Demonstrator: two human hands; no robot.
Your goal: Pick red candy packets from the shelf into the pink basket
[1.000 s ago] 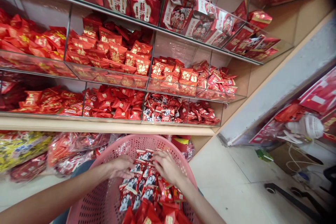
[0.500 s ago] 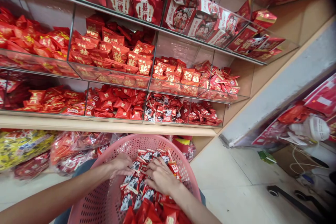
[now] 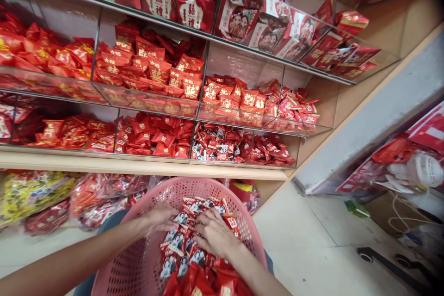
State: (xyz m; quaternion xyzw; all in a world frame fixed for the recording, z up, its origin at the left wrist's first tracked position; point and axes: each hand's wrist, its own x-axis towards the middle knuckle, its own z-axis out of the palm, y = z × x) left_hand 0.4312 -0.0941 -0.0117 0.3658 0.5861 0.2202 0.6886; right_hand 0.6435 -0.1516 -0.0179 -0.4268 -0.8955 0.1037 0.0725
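Note:
A pink perforated plastic basket (image 3: 120, 263) stands in front of me, between my legs. Inside lie small red candy packets (image 3: 177, 243) printed with a black-and-white couple, gathered in the middle and right. Plain red packets (image 3: 196, 281) with gold marks fill the near side. My left hand (image 3: 161, 219) rests at the left edge of the couple-printed packets, fingers stretched out and touching them. My right hand (image 3: 214, 232) lies palm down over the same packets, its fingers apart. Its fingertips are partly hidden among the wrappers, and I see nothing gripped in either hand.
Behind the basket rises a wooden shelf unit (image 3: 138, 163) with clear-fronted compartments of red packets (image 3: 156, 71). Bagged goods (image 3: 34, 194) lie under its bottom board. On the right are a white fan (image 3: 425, 169), a cable and a black metal leg (image 3: 388, 266) on the tiled floor.
The view has shifted very slightly. Both hands stay on the packets in nearly the same places, and the packets look unmoved.

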